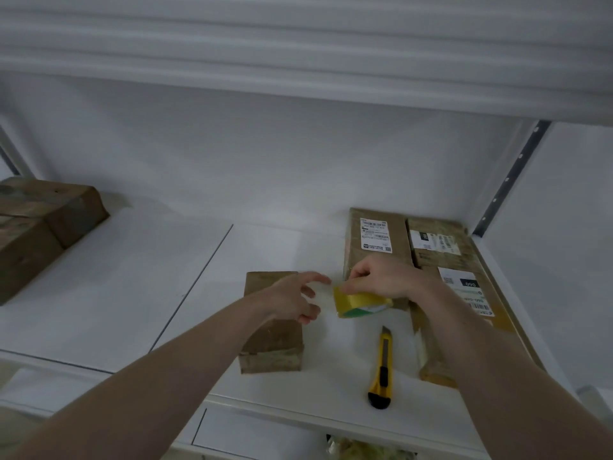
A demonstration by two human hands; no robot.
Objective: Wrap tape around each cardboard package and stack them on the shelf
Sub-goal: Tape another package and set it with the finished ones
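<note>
Tape roll (360, 304), yellow, is pinched by the right hand (381, 279) above the white shelf (132, 277). Fingers (315, 278) of the left hand (292, 298) are spread toward its loose end, over a small cardboard package (272, 340). Labelled packages (441, 244) are stacked at right; a yellow utility knife (381, 370) lies between.
</note>
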